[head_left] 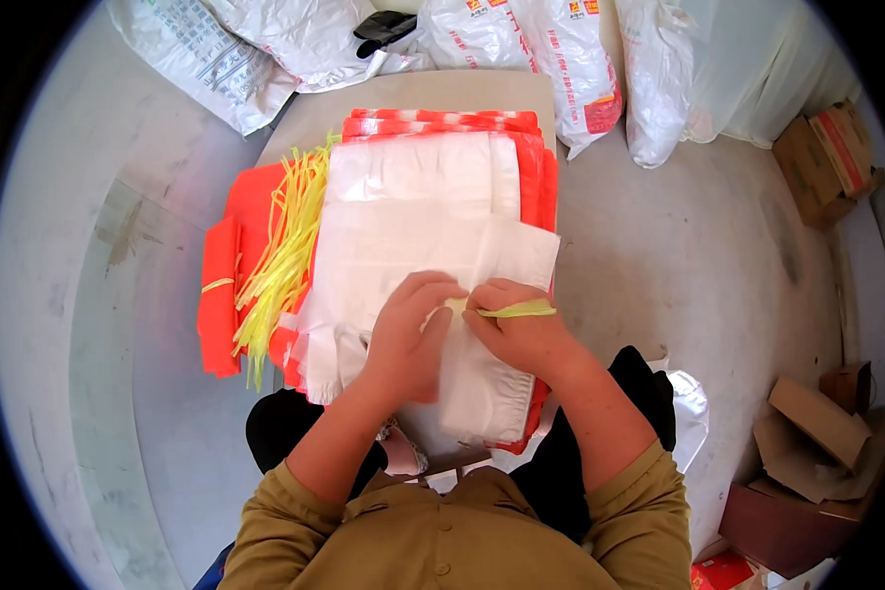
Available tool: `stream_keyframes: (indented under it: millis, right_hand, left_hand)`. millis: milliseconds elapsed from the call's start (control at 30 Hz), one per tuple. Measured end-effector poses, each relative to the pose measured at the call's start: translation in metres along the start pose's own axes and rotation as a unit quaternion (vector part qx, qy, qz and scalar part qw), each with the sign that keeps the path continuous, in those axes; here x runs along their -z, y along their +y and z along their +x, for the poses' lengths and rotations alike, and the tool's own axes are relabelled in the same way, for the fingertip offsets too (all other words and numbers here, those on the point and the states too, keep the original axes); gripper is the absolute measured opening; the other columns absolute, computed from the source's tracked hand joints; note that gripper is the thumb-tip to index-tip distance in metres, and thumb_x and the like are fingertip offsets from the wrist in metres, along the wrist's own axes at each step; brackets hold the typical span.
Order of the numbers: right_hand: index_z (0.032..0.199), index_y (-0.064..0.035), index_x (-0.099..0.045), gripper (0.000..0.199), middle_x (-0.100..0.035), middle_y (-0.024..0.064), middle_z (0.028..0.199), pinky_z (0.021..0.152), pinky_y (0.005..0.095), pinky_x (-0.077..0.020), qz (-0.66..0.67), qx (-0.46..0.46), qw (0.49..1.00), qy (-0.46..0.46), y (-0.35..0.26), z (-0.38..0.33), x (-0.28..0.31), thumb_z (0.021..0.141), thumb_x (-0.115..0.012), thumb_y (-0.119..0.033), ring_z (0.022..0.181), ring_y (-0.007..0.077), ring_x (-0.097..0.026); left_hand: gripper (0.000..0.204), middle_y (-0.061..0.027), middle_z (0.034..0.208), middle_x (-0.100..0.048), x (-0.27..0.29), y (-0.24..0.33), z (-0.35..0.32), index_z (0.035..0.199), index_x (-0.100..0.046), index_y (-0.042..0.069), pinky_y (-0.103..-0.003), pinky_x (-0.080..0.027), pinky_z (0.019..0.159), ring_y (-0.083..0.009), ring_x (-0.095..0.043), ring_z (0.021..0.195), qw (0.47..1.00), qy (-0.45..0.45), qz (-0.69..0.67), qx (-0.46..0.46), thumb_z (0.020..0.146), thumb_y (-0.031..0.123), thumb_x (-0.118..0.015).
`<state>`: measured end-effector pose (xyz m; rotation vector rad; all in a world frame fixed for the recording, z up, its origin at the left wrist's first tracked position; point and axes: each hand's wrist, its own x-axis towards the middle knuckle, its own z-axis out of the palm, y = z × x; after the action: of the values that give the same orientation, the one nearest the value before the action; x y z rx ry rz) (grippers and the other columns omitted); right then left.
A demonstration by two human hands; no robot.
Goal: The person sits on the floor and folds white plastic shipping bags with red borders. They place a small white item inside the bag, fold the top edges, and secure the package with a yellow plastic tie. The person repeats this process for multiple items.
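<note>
Held in the closed fingers of the right hand [513, 323] is a yellow strip [523, 309], its loose end pointed out to the right. By the curled left hand [411, 329], thumb and fingertips set slightly apart, a white plastic bundle [490, 393] is met at its narrowed middle (whether anything is pinched there cannot be told, the fingertips being blurred and partly hidden). The bundle is laid lengthwise, at a slight slant, on the near right part of a stack of white plastic bags [403, 216], beneath which red bags [547, 187] are exposed along the far and right edges. To the left, a loose sheaf of yellow strips [290, 236] is spread against more red plastic [251, 200]; just beside it, a folded red bundle [218, 320] is banded in yellow. Beyond the stack, the beige surface of a table [442, 88] is shown, ringed on its far side by white sacks [477, 37], with a dark item [385, 29] placed on them. At far right, cardboard boxes [826, 165] are stacked by the pale floor [669, 236]. An olive-brown shirt [442, 541] is worn, the forearms bare.
</note>
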<state>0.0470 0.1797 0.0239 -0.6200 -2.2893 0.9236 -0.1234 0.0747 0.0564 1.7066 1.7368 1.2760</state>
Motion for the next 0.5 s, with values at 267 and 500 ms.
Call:
stream_keyframes:
  millis: [267, 500]
  right_hand:
    - [0.097, -0.0061, -0.063, 0.013, -0.066, 0.0124, 0.089, 0.073, 0.042, -0.0527, 0.054, -0.016, 0.998, -0.004, 0.0, 0.001, 0.002, 0.092, -0.07, -0.016, 0.082, 0.0341, -0.065]
    - [0.1, -0.0055, -0.062, 0.014, -0.064, 0.0088, 0.087, 0.07, 0.0331, -0.0491, 0.138, -0.152, 0.976, -0.067, -0.008, 0.008, 0.01, 0.091, -0.071, -0.012, 0.078, 0.021, -0.061]
  left_hand:
    - [0.021, -0.0086, 0.101, -0.071, -0.01, -0.014, 0.008, 0.104, -0.073, 0.004, -0.039, -0.052, 0.086, -0.0285, -0.065, 0.099, 0.986, -0.041, 0.158, -0.016, 0.084, 0.0, -0.074]
    - [0.009, -0.0079, 0.085, -0.068, -0.017, -0.022, 0.005, 0.096, -0.072, 0.002, -0.031, -0.049, 0.071, -0.0188, -0.061, 0.075, 0.991, -0.007, 0.067, 0.115, 0.092, 0.009, -0.074]
